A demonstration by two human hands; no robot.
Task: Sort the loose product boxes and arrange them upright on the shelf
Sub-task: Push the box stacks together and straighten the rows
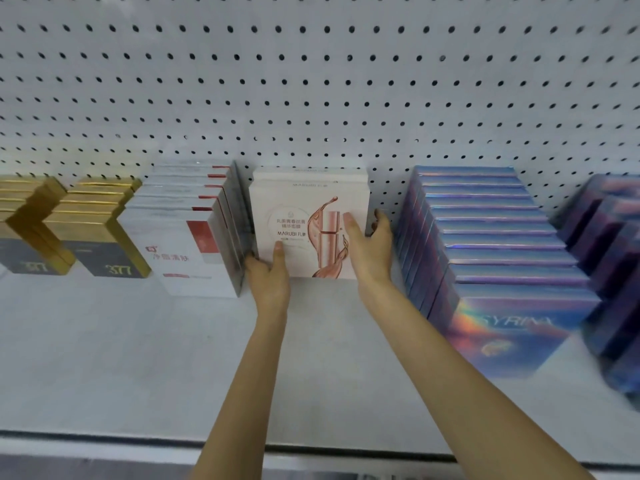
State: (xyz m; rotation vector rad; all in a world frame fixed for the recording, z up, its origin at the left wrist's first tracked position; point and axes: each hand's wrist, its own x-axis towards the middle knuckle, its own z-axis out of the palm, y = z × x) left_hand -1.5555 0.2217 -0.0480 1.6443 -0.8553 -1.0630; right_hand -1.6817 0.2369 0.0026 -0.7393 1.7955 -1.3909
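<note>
The pink and white boxes (304, 216) stand up in a short row at the back of the shelf (138, 358), right between the two hands. The front box shows a rose-gold bottle and the word MARUBI.

The left hand (268, 271) holds the bottom left corner of the front box. Its thumb lies on the front, and its fingers go round the left side. The right hand (372, 244) holds the right side of the row. Its thumb lies on the front, and its fingers curl round the right edge. The hands are apart, with the boxes squeezed between them.

Just left of the left hand stands a row of white and red boxes (187, 237), touching or almost touching the fingers. Further left are the gold boxes (100, 223). Just right of the right hand is a long row of shiny blue boxes (502, 258), and past those some purple boxes (609, 237), which look blurry. Behind the hands is a white wall with holes (311, 81). Both arms reach over the front of the shelf.
</note>
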